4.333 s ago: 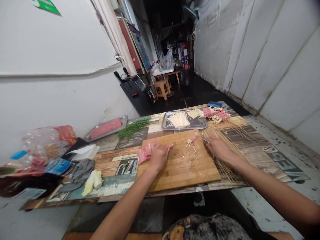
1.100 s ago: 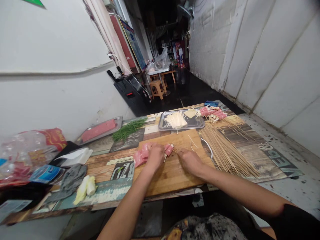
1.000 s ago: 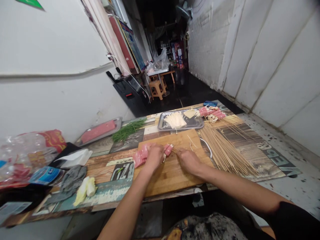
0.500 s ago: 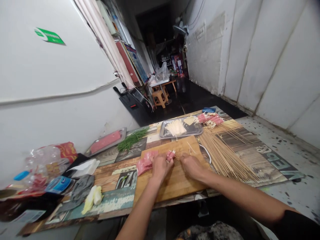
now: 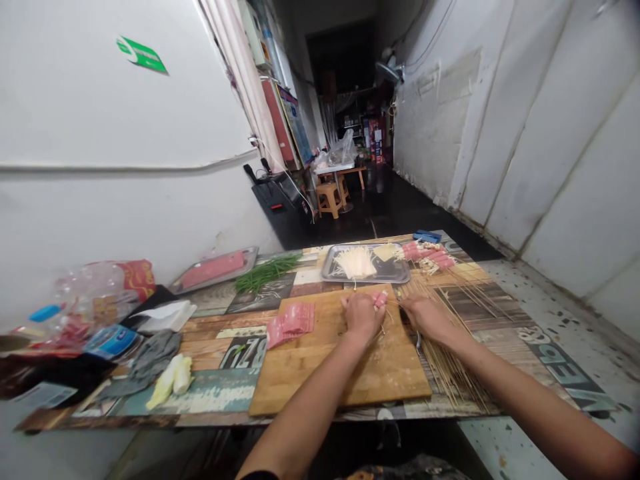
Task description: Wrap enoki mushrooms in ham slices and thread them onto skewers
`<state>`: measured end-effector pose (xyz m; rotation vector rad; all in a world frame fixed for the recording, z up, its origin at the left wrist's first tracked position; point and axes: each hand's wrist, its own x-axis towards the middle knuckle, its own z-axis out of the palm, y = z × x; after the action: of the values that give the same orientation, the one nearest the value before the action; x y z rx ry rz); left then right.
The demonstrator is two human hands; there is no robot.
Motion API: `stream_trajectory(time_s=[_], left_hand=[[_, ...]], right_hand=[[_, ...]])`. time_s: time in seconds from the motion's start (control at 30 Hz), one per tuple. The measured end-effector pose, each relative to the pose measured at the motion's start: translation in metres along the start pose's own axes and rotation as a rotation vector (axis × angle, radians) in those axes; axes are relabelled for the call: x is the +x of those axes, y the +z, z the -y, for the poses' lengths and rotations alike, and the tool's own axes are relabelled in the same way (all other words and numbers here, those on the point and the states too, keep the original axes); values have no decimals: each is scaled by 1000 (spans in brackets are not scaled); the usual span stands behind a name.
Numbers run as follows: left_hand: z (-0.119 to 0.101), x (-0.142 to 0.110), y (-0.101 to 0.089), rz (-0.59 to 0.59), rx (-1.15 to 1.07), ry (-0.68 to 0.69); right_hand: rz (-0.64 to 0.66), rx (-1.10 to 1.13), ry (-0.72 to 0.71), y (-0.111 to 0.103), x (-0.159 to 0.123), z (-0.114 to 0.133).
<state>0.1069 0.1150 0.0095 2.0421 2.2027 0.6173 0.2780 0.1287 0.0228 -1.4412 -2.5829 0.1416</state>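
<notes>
Board work, both bare hands over the cutting board [image 5: 290, 383]. Left hand [image 5: 361, 317] at the board's far right part: fingers curled and closed on a small meat roll [image 5: 381, 298], pale strands showing at its end. Right hand [image 5: 425, 319] at the board's right edge, low over the loose sticks [image 5: 450, 363]; fingertips closed, seemingly pinching a thin stick [image 5: 394, 305] that points at the roll. Whether its tip is already in the meat: cannot tell.

Surroundings: sliced meat [image 5: 297, 319], overlapping, on the board's far left part and over its left edge. Beyond the board, a metal tray [image 5: 327, 270] with pale thin mushrooms [image 5: 356, 262]; to its right, skewered rolls [image 5: 440, 257] lie side by side, sticks trailing toward the near right.

Handling notes (judgement): keep the roll pressed on the board with its loose edge pinned, else it may unwind and shed strands. Grip the stick close to its point, since thin wood likely bends if pushed from far back. Enter through the overlap, square to the roll, with a slow twist rather than a jab. Left fingertips should sit above and beside the stick's line, never behind its exit. Soft meat may tear under a hard squeeze; light, even pressure suits it better
</notes>
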Motion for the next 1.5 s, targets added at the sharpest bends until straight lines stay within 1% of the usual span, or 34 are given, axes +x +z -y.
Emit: stream_trajectory(time_s=[0.07, 0.13, 0.2, 0.27, 0.3, 0.37, 0.47, 0.53, 0.57, 0.6, 0.67, 0.77, 0.87, 0.97, 1.03, 1.1, 1.17, 1.3, 1.37, 1.43, 1.5], left_hand=[[1, -4, -4, 8, -1, 2], [5, -13, -12, 1, -14, 49], [13, -29, -21, -39, -28, 131], [27, -52, -29, -88, -29, 198], [37, -64, -32, -110, -26, 217], [59, -90, -37, -166, -32, 235], [95, -122, -41, -300, -81, 209], [113, -134, -44, -369, -162, 199], [119, -137, -45, -395, -210, 198], [124, -139, -46, -412, -257, 196], [127, -140, -48, -421, -338, 185], [125, -138, -49, -404, -405, 155], [123, -138, -49, -384, -439, 135], [123, -138, -49, -367, -454, 122], [124, -138, -49, -368, -451, 123], [123, -138, -48, -373, -436, 121], [122, -138, -47, -379, -423, 120], [123, -139, -45, -393, -386, 132], [127, -133, -46, -414, -290, 153], [134, -121, -48, -423, -149, 167], [142, -106, -50, -388, -20, 142]], right_hand=[[-39, -16, -17, -3, -1, 1], [-103, -39, -21, -8, 1, 8], [-174, -26, -50, -11, 8, 22], [-203, 30, -128, -10, 19, 42], [-195, 63, -179, -8, 27, 55], [-137, 121, -293, -1, 45, 84], [-39, 202, -484, 15, 74, 130], [-15, 261, -610, 26, 90, 157], [-10, 275, -649, 31, 97, 169], [-7, 275, -668, 36, 102, 178], [7, 239, -660, 41, 109, 191], [37, 186, -648, 42, 117, 196], [77, 163, -737, 37, 124, 192], [125, 64, -835, 33, 126, 190], [135, 1, -839, 34, 123, 193], [143, 14, -781, 37, 120, 199], [157, 69, -668, 40, 122, 204], [150, 189, -447, 36, 142, 203], [170, 269, -401, 30, 154, 197], [211, 349, -379, 26, 161, 192], [237, 415, -363, 24, 163, 189]])
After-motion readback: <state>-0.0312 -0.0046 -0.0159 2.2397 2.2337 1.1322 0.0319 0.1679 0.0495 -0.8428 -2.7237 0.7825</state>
